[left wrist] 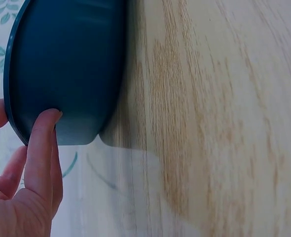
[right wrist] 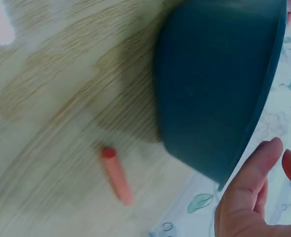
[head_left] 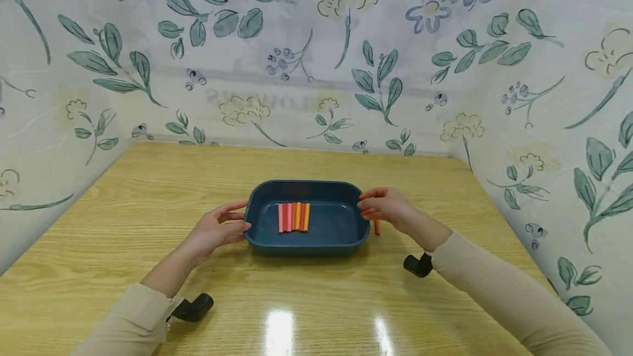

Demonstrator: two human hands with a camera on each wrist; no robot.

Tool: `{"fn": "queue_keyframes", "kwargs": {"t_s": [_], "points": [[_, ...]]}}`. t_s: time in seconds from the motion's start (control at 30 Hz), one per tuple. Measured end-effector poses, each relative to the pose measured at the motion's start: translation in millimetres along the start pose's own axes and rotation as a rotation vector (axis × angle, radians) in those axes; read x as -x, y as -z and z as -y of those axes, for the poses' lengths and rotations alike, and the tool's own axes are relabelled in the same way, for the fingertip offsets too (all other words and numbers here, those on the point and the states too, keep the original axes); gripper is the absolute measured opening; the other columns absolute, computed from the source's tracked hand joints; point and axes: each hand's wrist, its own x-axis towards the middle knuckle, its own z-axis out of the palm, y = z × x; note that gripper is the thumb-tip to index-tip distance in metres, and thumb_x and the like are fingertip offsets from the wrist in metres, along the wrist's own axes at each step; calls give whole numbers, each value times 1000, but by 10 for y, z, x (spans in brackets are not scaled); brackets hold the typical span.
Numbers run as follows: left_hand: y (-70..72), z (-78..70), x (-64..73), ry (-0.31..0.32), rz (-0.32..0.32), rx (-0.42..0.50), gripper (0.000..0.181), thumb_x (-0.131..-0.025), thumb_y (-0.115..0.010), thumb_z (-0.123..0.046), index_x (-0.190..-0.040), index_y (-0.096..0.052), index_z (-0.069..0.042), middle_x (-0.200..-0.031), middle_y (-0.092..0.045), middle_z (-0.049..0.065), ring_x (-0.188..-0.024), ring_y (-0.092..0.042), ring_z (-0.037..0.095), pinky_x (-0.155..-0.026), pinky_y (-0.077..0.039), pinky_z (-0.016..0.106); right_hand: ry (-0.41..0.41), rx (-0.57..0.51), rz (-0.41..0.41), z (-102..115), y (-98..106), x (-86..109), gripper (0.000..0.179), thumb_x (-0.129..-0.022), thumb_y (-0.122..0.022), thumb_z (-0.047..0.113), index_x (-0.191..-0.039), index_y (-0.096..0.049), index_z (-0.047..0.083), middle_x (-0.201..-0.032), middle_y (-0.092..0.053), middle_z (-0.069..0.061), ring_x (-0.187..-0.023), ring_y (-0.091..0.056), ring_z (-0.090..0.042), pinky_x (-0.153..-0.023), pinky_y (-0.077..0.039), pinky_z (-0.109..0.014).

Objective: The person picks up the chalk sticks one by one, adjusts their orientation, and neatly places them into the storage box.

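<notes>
A dark blue rectangular tub [head_left: 306, 250] stands on the table, holding a row of short pink, red, orange and yellow sticks [head_left: 294, 217] side by side. At its left end, my left hand [head_left: 217, 229] grips the rim, a fingertip [left wrist: 49, 116] against the outer wall in the left wrist view. My right hand [head_left: 388, 207] is at the opposite end, its loosely bent fingers over the rim; in the right wrist view its fingertips [right wrist: 271, 145] appear slightly apart from the tub. A red-orange round stick [right wrist: 117, 175] lies on the table outside the tub, below the right hand.
A light wood-grain table [head_left: 148, 191] lies beneath everything. Floral cloth [head_left: 296, 70] rises behind it and along the sides. Each wrist carries a black camera mount, the left mount [head_left: 193, 307] and the right mount [head_left: 418, 265].
</notes>
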Motion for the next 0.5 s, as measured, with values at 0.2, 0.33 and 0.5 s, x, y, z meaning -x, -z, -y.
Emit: {"fn": "queue_keyframes", "kwargs": {"t_s": [0.2,0.33,0.5], "points": [[-7,3,-3,5,-5,-2,63,-88,-64,-9,-142,-32,0,-130,-38,29,-93,-60,20,-82,-52,38,3,-83,-58,-100,105,-9,36,-92,-56,5,-122,-47,-13,-93,-61,-13,-69,-61,-14,-74,-54,-29],[-5,5,-5,4,-6,-3,63,-88,-64,-9,-142,-32,0,-130,-38,29,-92,-61,19,-82,-52,37,-5,-98,-110,-201,153,-39,37,-93,-56,7,-122,-47,-13,-94,-61,-15,-69,-61,-14,-71,-55,-27],[-2,13,-10,-4,-1,4,63,-88,-64,-8,-142,-32,0,-129,-38,29,-92,-61,19,-81,-52,36,-14,-34,-204,-334,193,-71,37,-90,-60,11,-119,-50,-10,-101,-60,-17,-69,-59,-15,-68,-54,-26]]}}
